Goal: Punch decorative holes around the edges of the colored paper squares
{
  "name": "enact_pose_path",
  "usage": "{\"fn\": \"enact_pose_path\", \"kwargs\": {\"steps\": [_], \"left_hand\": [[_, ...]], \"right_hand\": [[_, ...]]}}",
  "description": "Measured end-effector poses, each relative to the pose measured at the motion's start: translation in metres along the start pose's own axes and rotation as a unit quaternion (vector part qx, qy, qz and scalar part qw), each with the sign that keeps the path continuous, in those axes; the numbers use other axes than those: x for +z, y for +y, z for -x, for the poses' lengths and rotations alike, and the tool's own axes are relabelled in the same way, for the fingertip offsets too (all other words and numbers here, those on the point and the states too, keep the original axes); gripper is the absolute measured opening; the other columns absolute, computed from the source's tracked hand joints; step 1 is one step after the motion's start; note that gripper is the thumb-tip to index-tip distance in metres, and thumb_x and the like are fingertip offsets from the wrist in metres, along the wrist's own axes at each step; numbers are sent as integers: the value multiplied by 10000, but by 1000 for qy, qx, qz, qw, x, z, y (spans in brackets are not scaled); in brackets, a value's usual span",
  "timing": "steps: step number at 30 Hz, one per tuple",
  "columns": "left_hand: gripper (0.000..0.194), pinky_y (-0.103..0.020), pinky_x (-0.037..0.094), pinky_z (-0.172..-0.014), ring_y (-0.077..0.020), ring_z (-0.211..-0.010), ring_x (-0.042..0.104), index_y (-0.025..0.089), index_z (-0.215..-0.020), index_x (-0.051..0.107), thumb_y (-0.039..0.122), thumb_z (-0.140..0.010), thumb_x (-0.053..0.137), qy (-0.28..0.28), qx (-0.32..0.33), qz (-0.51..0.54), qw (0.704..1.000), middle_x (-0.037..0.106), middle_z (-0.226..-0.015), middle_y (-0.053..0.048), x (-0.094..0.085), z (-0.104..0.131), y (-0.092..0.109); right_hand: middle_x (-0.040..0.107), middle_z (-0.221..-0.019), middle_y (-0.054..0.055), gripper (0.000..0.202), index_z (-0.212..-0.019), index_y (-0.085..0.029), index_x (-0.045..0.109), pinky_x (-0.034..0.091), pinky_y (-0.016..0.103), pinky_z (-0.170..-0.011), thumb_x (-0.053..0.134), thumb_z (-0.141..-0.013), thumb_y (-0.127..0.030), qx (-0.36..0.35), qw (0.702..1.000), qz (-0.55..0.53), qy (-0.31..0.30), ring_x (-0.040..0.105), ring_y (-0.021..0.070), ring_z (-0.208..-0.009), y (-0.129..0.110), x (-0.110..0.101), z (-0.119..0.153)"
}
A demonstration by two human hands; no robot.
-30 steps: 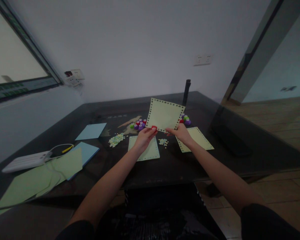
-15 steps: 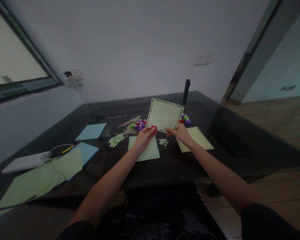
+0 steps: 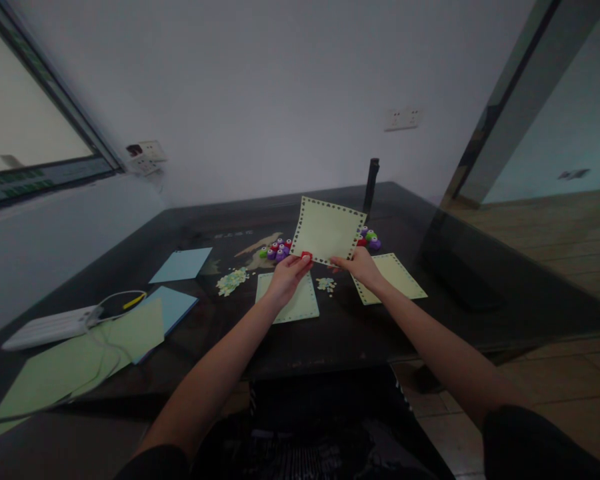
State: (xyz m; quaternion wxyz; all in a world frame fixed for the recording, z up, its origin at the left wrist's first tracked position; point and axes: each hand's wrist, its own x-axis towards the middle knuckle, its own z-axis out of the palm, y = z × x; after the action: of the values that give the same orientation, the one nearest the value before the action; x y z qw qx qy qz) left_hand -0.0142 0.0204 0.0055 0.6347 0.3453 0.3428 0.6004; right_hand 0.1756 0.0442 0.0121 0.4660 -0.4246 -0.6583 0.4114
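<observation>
A pale yellow paper sheet [image 3: 329, 230] with small shapes punched along its edges is held up above the table. My left hand [image 3: 286, 279] is closed on a small red paper punch [image 3: 306, 256] at the sheet's lower left corner. At the lower right, my right hand [image 3: 361, 268] pinches the sheet's bottom edge, thumb in front. Under my hands lie another light sheet [image 3: 300, 301], partly covered by my left hand, and a yellow punched sheet [image 3: 397, 280]. Small paper cut-outs [image 3: 326, 285] are scattered between them.
Several red, purple and green punches [image 3: 279, 252] sit behind my left hand, more punches [image 3: 374, 241] behind the right. A cut-out pile [image 3: 231, 281], blue sheets [image 3: 183, 265], green sheets [image 3: 80, 353] and a white power strip [image 3: 53, 327] lie leftward. A black upright object [image 3: 371, 183] stands behind.
</observation>
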Motion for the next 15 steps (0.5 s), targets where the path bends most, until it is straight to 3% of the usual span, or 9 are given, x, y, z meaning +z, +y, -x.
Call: {"fn": "enact_pose_path", "kwargs": {"steps": [15], "left_hand": [[123, -295, 463, -927, -108, -786, 634, 108, -753, 663, 148, -669, 743, 4, -6, -2, 1000, 683, -819, -48, 0, -1, 0]], "right_hand": [[712, -685, 89, 256, -789, -112, 691, 550, 311, -557, 718, -650, -326, 1, 1000, -5, -7, 664, 205, -556, 3, 0, -2]]}}
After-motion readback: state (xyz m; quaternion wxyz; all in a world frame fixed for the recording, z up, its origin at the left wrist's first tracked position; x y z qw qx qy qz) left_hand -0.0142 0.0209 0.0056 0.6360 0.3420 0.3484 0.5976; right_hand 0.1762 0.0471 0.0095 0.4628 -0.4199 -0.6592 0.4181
